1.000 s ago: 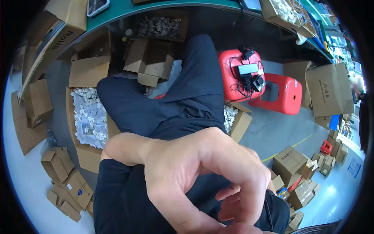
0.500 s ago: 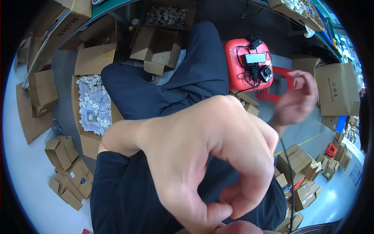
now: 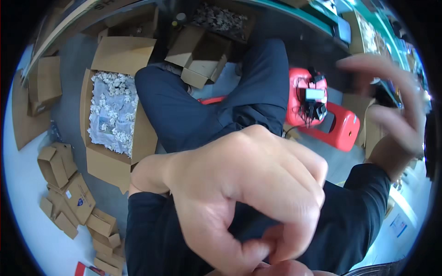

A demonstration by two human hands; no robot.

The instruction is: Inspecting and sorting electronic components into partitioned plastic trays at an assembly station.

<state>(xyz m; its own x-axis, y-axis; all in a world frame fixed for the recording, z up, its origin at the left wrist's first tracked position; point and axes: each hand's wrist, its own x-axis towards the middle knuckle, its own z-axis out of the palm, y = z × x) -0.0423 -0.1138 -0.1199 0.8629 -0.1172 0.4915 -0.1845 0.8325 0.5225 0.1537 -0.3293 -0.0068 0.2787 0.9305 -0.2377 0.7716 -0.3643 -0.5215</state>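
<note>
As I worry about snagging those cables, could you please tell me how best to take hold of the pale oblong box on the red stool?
Probably take the pale oblong box by its two short ends, from above: its flat top faces up, while black gadgets and cables crowd its near side on the red stool. The right grip is nearer.

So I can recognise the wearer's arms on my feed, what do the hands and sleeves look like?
Both hands are gloveless. The left hand shows no ring or marking; the right hand is too blurred for small details. The left sleeve and right sleeve are dark, near black, and look plain, ending short of bare wrists.
</note>
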